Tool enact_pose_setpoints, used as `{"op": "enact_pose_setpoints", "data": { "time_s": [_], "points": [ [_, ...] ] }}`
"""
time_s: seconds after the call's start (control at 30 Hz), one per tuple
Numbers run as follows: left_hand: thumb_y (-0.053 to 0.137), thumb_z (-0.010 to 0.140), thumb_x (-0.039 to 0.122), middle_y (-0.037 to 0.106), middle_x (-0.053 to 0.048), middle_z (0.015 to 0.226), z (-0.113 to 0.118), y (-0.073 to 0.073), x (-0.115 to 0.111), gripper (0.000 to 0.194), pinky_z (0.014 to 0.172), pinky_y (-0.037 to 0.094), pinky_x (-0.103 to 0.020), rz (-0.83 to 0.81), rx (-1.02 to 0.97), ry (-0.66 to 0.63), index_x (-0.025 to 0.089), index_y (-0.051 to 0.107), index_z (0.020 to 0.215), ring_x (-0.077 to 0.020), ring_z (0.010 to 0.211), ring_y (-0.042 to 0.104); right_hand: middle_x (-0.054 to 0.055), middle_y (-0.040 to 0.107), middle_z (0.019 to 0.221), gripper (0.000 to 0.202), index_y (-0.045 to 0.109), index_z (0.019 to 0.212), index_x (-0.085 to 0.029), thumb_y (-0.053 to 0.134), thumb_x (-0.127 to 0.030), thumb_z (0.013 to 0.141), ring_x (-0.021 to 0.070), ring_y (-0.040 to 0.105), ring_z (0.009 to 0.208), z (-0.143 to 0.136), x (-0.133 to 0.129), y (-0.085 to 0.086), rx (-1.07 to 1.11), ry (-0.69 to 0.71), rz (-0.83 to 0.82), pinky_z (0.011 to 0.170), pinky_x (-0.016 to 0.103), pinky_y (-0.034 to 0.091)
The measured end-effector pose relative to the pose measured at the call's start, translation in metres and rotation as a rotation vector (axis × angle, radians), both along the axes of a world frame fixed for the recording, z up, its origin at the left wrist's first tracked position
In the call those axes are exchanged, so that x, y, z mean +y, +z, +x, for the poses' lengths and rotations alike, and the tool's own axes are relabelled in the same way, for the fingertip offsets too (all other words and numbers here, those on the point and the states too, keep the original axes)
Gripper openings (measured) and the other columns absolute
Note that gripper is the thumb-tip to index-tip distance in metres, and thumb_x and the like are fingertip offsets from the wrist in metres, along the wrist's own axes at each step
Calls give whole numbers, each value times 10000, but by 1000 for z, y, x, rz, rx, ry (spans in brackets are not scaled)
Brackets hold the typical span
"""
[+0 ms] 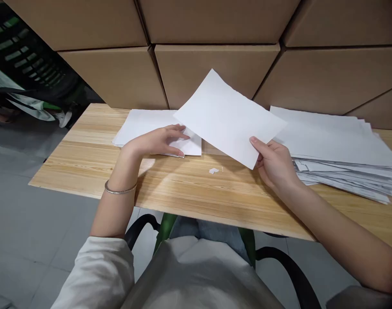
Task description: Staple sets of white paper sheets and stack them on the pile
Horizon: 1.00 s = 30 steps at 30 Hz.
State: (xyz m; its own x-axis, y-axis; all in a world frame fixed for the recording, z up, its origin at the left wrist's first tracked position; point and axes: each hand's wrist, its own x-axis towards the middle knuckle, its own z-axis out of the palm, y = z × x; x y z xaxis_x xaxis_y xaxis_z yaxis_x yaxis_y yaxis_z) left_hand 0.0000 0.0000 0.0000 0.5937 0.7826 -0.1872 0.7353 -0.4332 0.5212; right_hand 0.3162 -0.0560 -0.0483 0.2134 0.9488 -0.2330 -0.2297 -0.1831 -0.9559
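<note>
A white sheet of paper (228, 116) is raised above the table, tilted, its lower right corner pinched between the thumb and fingers of my right hand (275, 163). My left hand (162, 140) is just above a smaller stack of white paper (150, 122) on the left, fingers apart, holding nothing; whether the fingertips touch the paper I cannot tell. A corner of the raised sheet covers part of that stack. To the right lies a thick, uneven pile of paper (331, 137), partly behind my right hand. A small torn scrap of paper (214, 171) rests between my hands.
The wooden table (196, 193) runs across in front of me. Stacked cardboard boxes (215, 68) form a wall along its back edge. My chair's armrests (286, 270) flank me below the front edge. Dark slatted crates (28, 56) stand at the far left.
</note>
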Motion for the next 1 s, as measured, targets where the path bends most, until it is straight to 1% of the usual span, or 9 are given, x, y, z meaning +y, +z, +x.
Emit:
{"op": "enact_pose_setpoints", "data": {
  "time_s": [0.1, 0.2, 0.27, 0.33, 0.43, 0.6, 0.77, 0.87, 1.0],
  "points": [
    [686, 776, 623, 547, -89, 1437, 6, 0, -4, 574, 1132, 398, -468, 31, -2, 52, 273, 688, 1231, -315, 1339, 494, 23, 708, 714, 348, 691, 710, -248, 911, -490, 590, 182, 602, 605, 0, 0, 0, 1, -1, -8, 426, 318, 478],
    [692, 758, 645, 537, -128, 1373, 22, -4, -11, 563, 1136, 383, -526, 181, 28, 125, 222, 690, 1129, -366, 1352, 435, 19, 704, 704, 345, 685, 710, -249, 904, -493, 602, 184, 597, 595, 0, 0, 0, -6, 1, 0, 422, 323, 477],
    [733, 716, 648, 487, -155, 1411, 34, -8, -16, 619, 1160, 339, -565, 284, 39, 87, 196, 664, 1134, -407, 1372, 381, 16, 707, 710, 339, 678, 709, -260, 896, -503, 617, 188, 599, 592, 0, 0, -1, -9, 8, 8, 418, 329, 475],
    [744, 721, 621, 456, -178, 1430, 44, -12, -20, 626, 1164, 318, -581, 340, 44, 59, 176, 638, 1148, -428, 1371, 363, 14, 707, 715, 328, 671, 704, -272, 886, -511, 637, 193, 603, 592, 0, 0, -2, -14, 11, 17, 417, 335, 476],
    [734, 755, 582, 484, -197, 1360, 50, -16, -22, 557, 1126, 349, -576, 340, 61, 50, 157, 631, 1099, -432, 1330, 391, 20, 706, 725, 304, 681, 715, -282, 875, -510, 660, 201, 611, 597, 1, 0, -3, -19, 9, 29, 428, 347, 487],
    [693, 798, 580, 538, -151, 1230, 45, -19, -18, 445, 1059, 408, -535, 319, 78, 41, 189, 624, 999, -383, 1235, 455, 31, 707, 728, 295, 679, 738, -285, 859, -512, 684, 238, 646, 653, 1, 0, -3, -37, 14, 36, 492, 391, 538],
    [692, 802, 565, 530, -150, 1210, 42, -21, -14, 421, 1043, 412, -508, 299, 61, 41, 182, 619, 963, -360, 1190, 471, 35, 716, 744, 290, 691, 765, -280, 854, -508, 689, 256, 674, 709, 1, 0, -3, -41, 18, 29, 554, 413, 567],
    [723, 770, 569, 529, -146, 1220, 42, -21, -14, 440, 1036, 411, -503, 303, 61, 43, 190, 616, 966, -363, 1196, 459, 30, 710, 730, 289, 690, 745, -288, 856, -516, 683, 245, 660, 676, 1, 0, -2, -42, 11, 25, 517, 402, 550],
    [712, 785, 565, 528, -141, 1227, 41, -21, -14, 420, 1052, 396, -504, 288, 50, 43, 194, 616, 956, -358, 1206, 452, 28, 703, 715, 288, 687, 710, -284, 867, -504, 664, 210, 612, 601, 1, 0, -2, -32, 3, 30, 425, 354, 482]
  ]
}}
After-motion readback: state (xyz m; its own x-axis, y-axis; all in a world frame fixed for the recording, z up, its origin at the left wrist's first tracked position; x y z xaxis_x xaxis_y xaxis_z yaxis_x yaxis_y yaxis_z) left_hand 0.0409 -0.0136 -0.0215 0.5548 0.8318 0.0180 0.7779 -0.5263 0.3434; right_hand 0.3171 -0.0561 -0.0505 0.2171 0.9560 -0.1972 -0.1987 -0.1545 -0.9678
